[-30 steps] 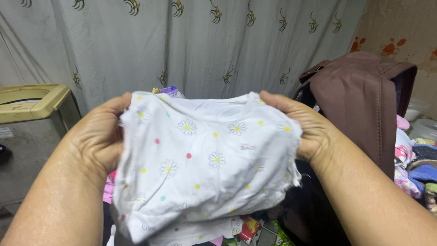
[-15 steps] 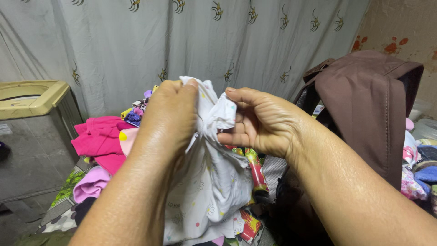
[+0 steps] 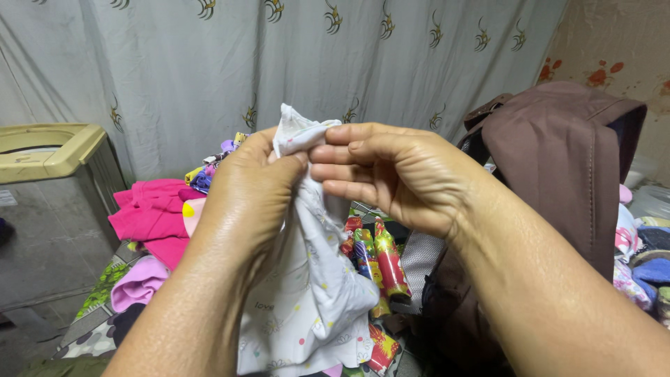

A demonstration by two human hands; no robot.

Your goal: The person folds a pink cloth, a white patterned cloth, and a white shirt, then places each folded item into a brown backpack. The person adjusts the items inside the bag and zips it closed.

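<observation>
Head view: both hands meet in the middle of the frame, holding one white garment [image 3: 314, 307] printed with small daisies and coloured dots. The left hand [image 3: 251, 192] is clenched around the gathered top of the cloth, with its thumb pressed against the bunched edge, so the rest of the garment hangs down in a loose fall below the fist. The right hand [image 3: 391, 174] comes in from the other side; its fingers [image 3: 335, 153] lie stretched along the same top edge and pinch it against the left hand's grip, which keeps the two layers of fabric together at one point instead of spread wide.

Taking the white garment as the landmark: just to its left lies a pink garment [image 3: 150, 213], with a paler pink piece [image 3: 139, 283] below that, both resting on a patterned cloth [image 3: 105, 286]. Behind the garment's top edge peeps a small heap of purple and yellow clothes [image 3: 209, 171]. Just right of its hanging part a brightly printed red and green cloth [image 3: 380, 262] shows. Farther right a brown jacket [image 3: 558, 160] hangs draped over something hidden. Far left stands a beige-rimmed bin [image 3: 49, 150]. A grey curtain [image 3: 279, 63] hangs behind everything.
</observation>
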